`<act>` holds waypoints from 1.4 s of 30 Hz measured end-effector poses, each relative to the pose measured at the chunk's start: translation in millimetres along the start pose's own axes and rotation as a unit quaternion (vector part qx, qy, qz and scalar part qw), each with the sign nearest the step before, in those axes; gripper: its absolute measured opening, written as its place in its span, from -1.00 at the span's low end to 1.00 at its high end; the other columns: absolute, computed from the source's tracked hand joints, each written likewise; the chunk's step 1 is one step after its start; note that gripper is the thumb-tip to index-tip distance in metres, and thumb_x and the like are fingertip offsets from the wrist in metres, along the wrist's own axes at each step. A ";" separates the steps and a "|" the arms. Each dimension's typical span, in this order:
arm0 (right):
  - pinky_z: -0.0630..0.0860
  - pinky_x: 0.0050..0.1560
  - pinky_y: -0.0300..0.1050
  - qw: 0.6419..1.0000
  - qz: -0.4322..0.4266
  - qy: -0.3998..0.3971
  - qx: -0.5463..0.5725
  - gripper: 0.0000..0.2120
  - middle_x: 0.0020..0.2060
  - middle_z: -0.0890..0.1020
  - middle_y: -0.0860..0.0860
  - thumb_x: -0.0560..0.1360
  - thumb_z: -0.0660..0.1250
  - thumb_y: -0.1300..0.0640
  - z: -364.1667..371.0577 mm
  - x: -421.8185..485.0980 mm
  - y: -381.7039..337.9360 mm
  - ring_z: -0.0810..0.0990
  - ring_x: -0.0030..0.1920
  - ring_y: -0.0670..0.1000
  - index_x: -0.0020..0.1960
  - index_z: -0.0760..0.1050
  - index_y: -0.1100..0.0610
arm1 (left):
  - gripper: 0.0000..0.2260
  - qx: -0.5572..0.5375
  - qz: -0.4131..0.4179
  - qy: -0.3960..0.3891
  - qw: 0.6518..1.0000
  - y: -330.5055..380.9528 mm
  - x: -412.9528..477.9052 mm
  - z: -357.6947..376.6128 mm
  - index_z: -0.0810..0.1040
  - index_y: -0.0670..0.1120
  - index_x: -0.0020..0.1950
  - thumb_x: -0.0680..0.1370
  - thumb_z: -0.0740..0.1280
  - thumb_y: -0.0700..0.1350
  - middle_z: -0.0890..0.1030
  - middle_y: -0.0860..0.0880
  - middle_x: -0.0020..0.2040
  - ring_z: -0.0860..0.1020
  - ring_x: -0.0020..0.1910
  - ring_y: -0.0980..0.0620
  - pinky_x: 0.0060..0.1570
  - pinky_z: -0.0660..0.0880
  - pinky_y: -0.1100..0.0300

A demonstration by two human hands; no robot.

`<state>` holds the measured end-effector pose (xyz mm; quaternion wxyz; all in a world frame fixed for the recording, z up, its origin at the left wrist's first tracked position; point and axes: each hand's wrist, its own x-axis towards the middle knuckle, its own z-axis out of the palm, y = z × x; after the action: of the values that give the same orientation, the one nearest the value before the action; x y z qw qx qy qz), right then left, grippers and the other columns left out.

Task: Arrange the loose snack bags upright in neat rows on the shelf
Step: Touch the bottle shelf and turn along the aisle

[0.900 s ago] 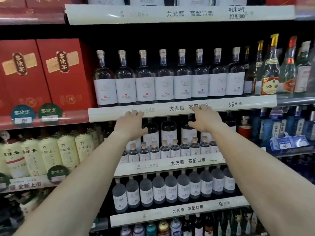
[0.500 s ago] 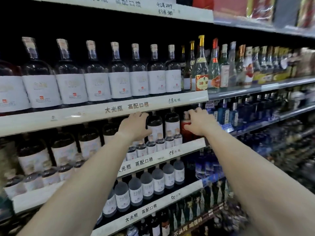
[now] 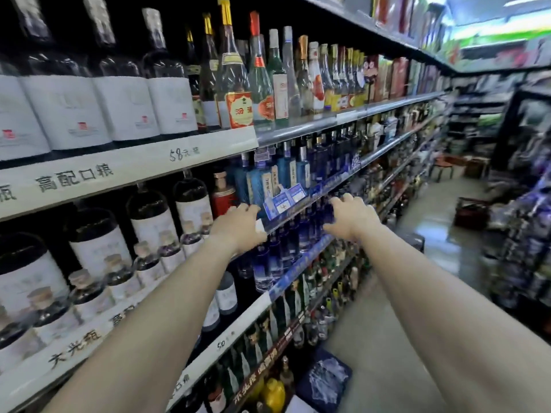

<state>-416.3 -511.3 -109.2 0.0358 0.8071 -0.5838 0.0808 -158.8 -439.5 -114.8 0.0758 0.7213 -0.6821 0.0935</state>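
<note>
The shelf (image 3: 298, 131) is a long run of stacked tiers with white and blue price strips along their edges, packed with upright bottles: white-labelled bottles (image 3: 125, 108) nearest, then a red bottle (image 3: 222, 195), and blue bottles (image 3: 283, 174) farther along; snack bags cannot be made out anywhere in this blurred view. The left hand (image 3: 238, 226) lies at the front edge of the tier bearing the blue bottles, its fingers (image 3: 249, 208) curled loosely over the edge just beside a blue price tag (image 3: 281, 204), clamped on nothing that can be seen. The right hand (image 3: 351, 217) hovers near the same edge farther along, fingers (image 3: 347, 198) spread apart and empty.
</note>
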 end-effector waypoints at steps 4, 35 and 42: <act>0.46 0.20 0.18 0.998 0.057 -0.008 0.002 -0.36 0.29 0.42 0.14 0.44 0.29 -0.30 27.0 -0.2 36.4 0.42 0.28 0.24 0.39 0.34 0.04 | -0.36 -0.021 0.069 -0.035 0.997 25.3 34.9 45.8 0.27 -0.01 0.47 0.48 0.27 0.26 0.39 -0.08 0.35 0.39 0.28 -0.15 0.00 0.47 -0.04; 0.41 0.20 0.19 0.916 0.378 -0.131 0.026 -0.41 0.31 0.39 0.14 0.47 0.34 -0.18 167.3 9.7 376.0 0.38 0.32 0.23 0.39 0.32 0.06 | -0.39 -0.065 0.307 -0.191 0.930 386.3 288.8 242.0 0.27 -0.05 0.47 0.50 0.27 0.20 0.37 -0.11 0.37 0.38 0.32 -0.17 0.16 0.47 -0.11; 0.39 0.22 0.19 0.924 0.359 -0.124 0.045 -0.36 0.35 0.38 0.15 0.46 0.32 -0.18 165.7 79.2 481.2 0.36 0.34 0.23 0.44 0.29 0.08 | -0.42 -0.089 0.294 -0.199 0.931 482.7 373.7 250.7 0.28 -0.01 0.46 0.51 0.26 0.19 0.38 -0.10 0.36 0.42 0.29 -0.15 0.14 0.48 -0.07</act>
<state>-833.7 -762.6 -276.2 -0.1051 0.5474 -0.8301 0.0140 -613.3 -889.3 -278.0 -0.0284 0.4824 -0.8703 -0.0952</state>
